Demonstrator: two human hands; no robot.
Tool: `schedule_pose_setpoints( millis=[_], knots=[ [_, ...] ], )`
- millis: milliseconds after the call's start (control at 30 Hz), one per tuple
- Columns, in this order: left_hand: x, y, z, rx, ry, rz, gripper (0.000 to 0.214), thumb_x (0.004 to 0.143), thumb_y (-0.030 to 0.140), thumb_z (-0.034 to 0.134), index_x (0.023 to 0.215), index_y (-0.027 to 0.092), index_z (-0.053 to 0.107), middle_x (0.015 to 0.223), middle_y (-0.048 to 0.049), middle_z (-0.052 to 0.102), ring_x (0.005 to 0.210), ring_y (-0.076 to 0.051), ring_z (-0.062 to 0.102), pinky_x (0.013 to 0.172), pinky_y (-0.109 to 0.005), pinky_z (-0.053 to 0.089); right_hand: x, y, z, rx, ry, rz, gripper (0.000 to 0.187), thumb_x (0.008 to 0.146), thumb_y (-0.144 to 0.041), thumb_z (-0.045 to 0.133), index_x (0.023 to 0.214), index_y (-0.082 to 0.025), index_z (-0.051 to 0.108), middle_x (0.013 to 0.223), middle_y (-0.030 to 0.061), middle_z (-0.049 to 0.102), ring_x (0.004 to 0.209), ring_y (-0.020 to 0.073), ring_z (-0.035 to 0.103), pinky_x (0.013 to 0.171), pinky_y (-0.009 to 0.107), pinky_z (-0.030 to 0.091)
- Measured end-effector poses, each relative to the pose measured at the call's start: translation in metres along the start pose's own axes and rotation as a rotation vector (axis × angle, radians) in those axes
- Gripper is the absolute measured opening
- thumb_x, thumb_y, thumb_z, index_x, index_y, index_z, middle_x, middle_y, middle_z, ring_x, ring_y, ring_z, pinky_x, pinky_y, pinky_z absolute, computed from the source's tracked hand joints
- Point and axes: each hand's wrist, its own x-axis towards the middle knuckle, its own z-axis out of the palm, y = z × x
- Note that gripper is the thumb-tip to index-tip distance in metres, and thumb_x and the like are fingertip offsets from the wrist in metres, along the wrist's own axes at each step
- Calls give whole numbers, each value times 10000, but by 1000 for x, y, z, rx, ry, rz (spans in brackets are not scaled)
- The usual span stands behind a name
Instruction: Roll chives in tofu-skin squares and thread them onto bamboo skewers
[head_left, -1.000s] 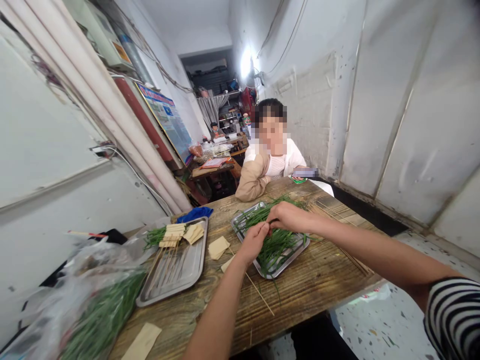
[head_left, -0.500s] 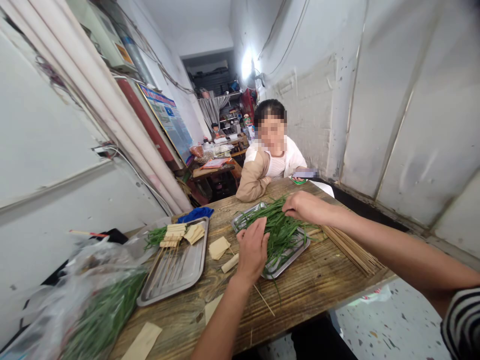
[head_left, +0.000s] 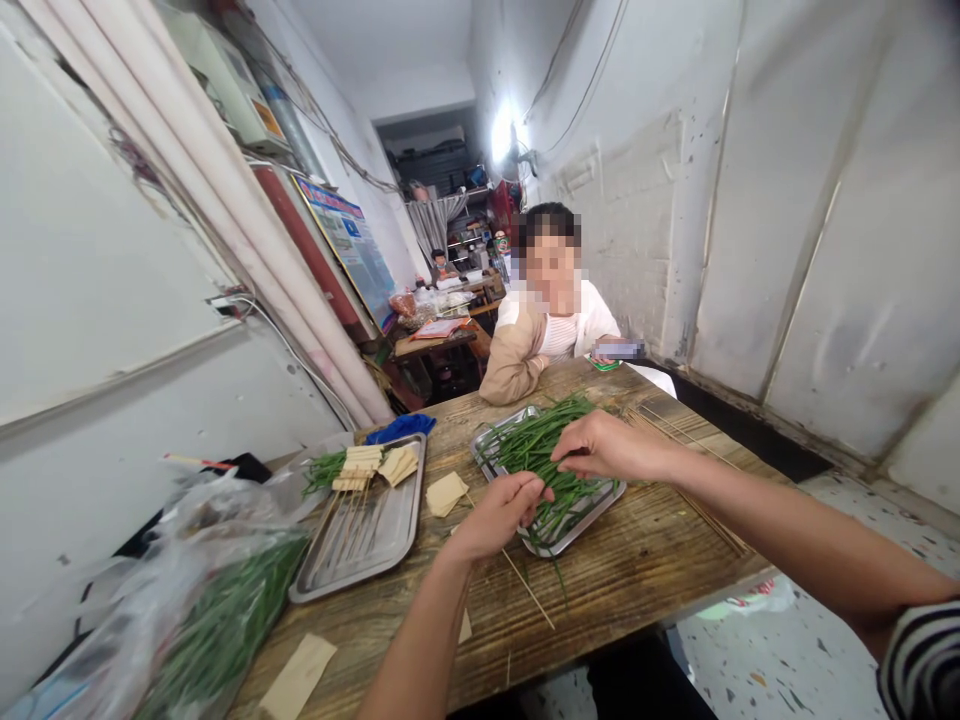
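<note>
A metal tray [head_left: 592, 515] on the wooden table is heaped with long green garlic chives [head_left: 536, 440]. Above its near left edge, my left hand [head_left: 504, 512] is closed, its fingertips among the chive stems. My right hand [head_left: 606, 447] pinches at the heap from the right, thumb and forefinger together on chives. The two hands are close but apart. Just left of the tray lie square tofu sheets [head_left: 447, 494]. A thin bamboo skewer [head_left: 529, 590] sticks out below my left wrist. More bamboo skewers [head_left: 712, 515] lie partly hidden beneath my right forearm.
A second metal tray [head_left: 360, 560] holds skewered tofu rolls [head_left: 358, 467] and chives. Plastic bags with greens [head_left: 225, 610] crowd the left. A tofu sheet [head_left: 298, 677] lies near the front edge. Across the table sits a person [head_left: 517, 350] holding a phone.
My left hand has curled its fingers and turned towards the right. My right hand has come down and nearer to it. The view has shifted slightly.
</note>
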Motion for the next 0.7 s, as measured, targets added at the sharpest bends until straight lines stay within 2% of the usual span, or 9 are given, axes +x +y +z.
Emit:
schedule_pose_setpoints(
  millis=[67, 200, 333, 433, 567, 700],
  knots=[
    [-4, -4, -4, 2, 17, -28, 421, 836, 542, 477, 746, 141, 564, 535, 63, 370, 511, -76, 343, 489, -215, 243, -2, 4, 8, 73, 51, 48, 145, 812, -220, 587, 828, -128, 699, 705, 22, 638, 501, 91, 585, 498, 194, 443],
    [-11, -17, 2, -187, 59, -14, 403, 813, 549, 520, 781, 147, 524, 573, 76, 363, 495, -53, 318, 486, -207, 227, -1, 10, 26, 162, 162, 121, 140, 810, -234, 590, 822, -142, 695, 722, 25, 651, 495, 97, 595, 462, 190, 458],
    [-12, -28, 21, -414, 171, -50, 433, 748, 557, 605, 823, 141, 515, 584, 95, 322, 477, -35, 276, 471, -195, 221, 3, 11, 45, 15, 330, 107, 97, 791, -179, 615, 814, -152, 705, 712, 40, 670, 573, 118, 612, 540, 205, 469],
    [-11, -31, 34, -505, 270, -50, 459, 704, 565, 648, 808, 136, 522, 561, 103, 311, 466, -33, 270, 457, -190, 221, 3, 9, 61, -102, 448, 88, 93, 784, -144, 615, 814, -147, 704, 732, 54, 681, 659, 143, 626, 618, 228, 475],
    [-8, -29, 45, -622, 480, 19, 441, 686, 561, 662, 740, 146, 521, 574, 73, 429, 498, -52, 384, 490, -197, 306, -3, 2, 83, -173, 606, 32, 101, 798, -127, 590, 829, -152, 683, 748, 49, 670, 684, 147, 615, 653, 239, 474],
    [-4, -30, 54, -701, 726, 32, 463, 654, 579, 662, 771, 140, 571, 700, -1, 599, 630, -108, 530, 592, -232, 394, -9, -11, 109, -222, 681, 23, 143, 863, -146, 510, 798, -161, 636, 711, 31, 620, 653, 134, 578, 616, 227, 454]
  ],
)
